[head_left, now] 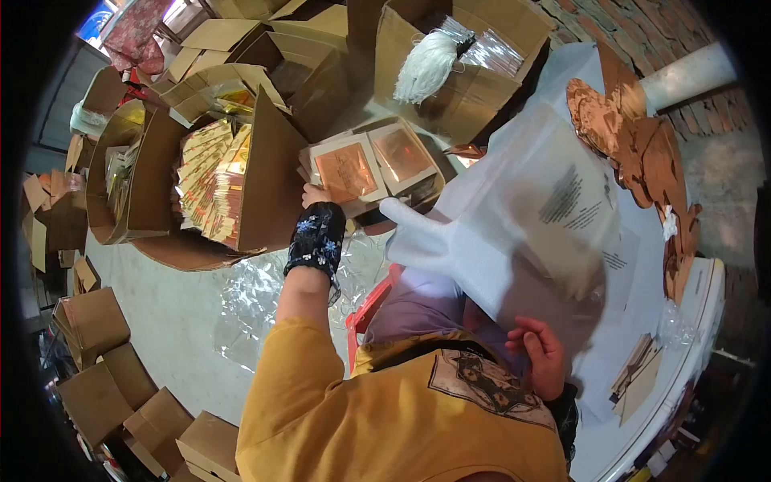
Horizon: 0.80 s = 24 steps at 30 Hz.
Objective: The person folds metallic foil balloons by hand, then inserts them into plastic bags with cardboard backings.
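Note:
My left hand reaches forward to the lower left edge of a pale paper sheet with a copper-coloured foil square. Its fingers are curled in at that edge, and their tips are partly hidden. Beside this sheet lies another with a shiny foil square, both on top of a stack in a shallow cardboard box. Close to my body, at the edge of the white-covered table, my right hand hangs with loosely bent fingers apart and nothing in them.
White plastic sheeting drapes over the table at right, with torn copper foil along its far side. Left stands a carton of fanned gold-and-red papers; ahead, a carton with white strings. Clear plastic litters the floor near a red stool.

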{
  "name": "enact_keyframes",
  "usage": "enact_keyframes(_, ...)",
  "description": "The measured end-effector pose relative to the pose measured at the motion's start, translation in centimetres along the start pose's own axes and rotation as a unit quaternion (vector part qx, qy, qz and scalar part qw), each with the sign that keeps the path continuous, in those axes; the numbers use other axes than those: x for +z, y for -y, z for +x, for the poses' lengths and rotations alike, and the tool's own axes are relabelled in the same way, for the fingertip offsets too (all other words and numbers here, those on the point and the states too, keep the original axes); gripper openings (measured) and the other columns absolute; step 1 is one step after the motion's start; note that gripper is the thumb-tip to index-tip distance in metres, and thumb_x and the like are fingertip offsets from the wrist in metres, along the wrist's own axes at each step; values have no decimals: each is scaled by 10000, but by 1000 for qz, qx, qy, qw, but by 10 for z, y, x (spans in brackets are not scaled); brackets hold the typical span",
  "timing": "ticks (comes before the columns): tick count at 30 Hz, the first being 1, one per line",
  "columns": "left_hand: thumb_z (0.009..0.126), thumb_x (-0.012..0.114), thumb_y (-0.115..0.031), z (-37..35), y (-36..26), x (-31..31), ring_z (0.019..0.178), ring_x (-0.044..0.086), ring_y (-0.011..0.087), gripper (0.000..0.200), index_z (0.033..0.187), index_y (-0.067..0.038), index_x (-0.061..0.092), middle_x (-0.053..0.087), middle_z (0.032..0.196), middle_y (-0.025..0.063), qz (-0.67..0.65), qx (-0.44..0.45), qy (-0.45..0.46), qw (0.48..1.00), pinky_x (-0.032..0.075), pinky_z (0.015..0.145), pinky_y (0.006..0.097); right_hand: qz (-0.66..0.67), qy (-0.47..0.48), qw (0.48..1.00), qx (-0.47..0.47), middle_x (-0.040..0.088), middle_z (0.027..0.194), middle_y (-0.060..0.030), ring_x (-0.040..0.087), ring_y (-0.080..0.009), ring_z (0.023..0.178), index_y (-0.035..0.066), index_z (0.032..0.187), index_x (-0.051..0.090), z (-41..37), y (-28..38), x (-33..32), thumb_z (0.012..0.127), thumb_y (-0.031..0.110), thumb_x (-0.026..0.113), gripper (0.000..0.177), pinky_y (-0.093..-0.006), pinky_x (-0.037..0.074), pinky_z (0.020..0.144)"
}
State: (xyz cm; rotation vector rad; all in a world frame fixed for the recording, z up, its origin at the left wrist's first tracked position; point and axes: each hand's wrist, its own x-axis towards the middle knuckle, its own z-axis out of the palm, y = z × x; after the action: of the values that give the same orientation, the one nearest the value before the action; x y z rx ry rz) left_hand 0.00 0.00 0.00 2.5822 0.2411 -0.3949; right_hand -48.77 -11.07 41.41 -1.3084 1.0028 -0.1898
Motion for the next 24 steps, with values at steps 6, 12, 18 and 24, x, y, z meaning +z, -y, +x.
enact_keyframes(6, 771, 727, -360, -19, -15, -12, 914, 668, 391, 480, 1004, 51, 639, 670, 986, 277, -142, 73, 58, 985, 528, 805, 454, 5, -5, 1000, 12, 648, 1033, -115, 634, -161, 890, -17, 1262, 547, 4, 3, -3, 1031, 181, 455, 318, -300, 519, 822)
enact_keyframes(12, 744, 788, -417, -44, -53, -11, 970, 657, 373, 636, 1093, 63, 559, 658, 1035, 258, -33, 76, 24, 996, 527, 843, 425, 14, -14, 1000, 18, 650, 1025, -121, 651, -170, 862, -16, 1267, 543, 5, -2, -5, 1032, 181, 455, 320, -308, 536, 794)
enact_keyframes(18, 777, 742, -388, -77, -87, -15, 998, 651, 373, 609, 1172, -5, 481, 655, 1067, 219, 96, 57, 33, 993, 525, 878, 454, 25, -18, 999, 35, 650, 1022, -131, 661, -176, 854, -15, 1274, 536, 8, -1, -6, 1031, 184, 458, 324, -309, 542, 783)
enact_keyframes(24, 843, 656, -258, -74, -85, 1, 895, 680, 358, 398, 1116, -34, 473, 676, 923, 178, 103, 30, -29, 994, 548, 796, 445, 19, -29, 998, 53, 656, 1014, -142, 673, -189, 833, -15, 1278, 530, 9, 3, -4, 1032, 192, 455, 330, -305, 553, 754)
